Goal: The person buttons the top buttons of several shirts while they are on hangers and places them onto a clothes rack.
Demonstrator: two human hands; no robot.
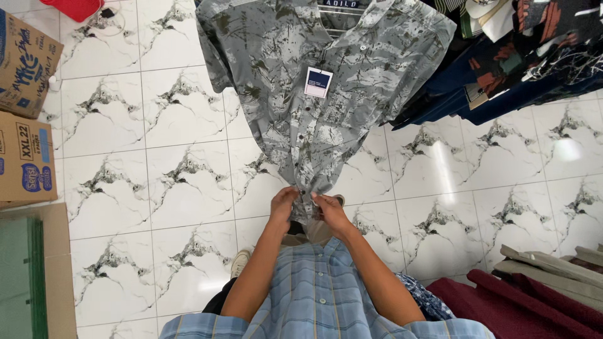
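**Both hands at the hem of a hanging grey shirt**

White floor tiles (157, 188) veined with grey marble pattern fill most of the view, seen from above; a grey camouflage-print shirt (314, 94) hangs in the far middle of the scene, spread wide at the shoulders and narrowing towards its hem close to the person; dark blue and patterned garments (521, 56) hang crowded at the far right, just beside the shirt's sleeve; brown cardboard boxes (25, 113) stand along the left edge, one far and one nearer, with a green-topped carton below them; folded maroon and beige cloth (540, 289) lies at the near right corner; something red (75, 7) shows at the far left edge, too cropped to tell what; the person's own blue plaid shirt front (320, 295) fills the near middle, and a pale shoe (239, 262) shows on the floor just left of it; the left hand (282, 204) and the right hand (330, 210) meet at the shirt's bottom hem, side by side and nearly touching; the fingers of each are curled narrow, pinching the fabric edge between them; a small dark blue and white tag (318, 82) hangs at the shirt's chest, well apart from the hands.
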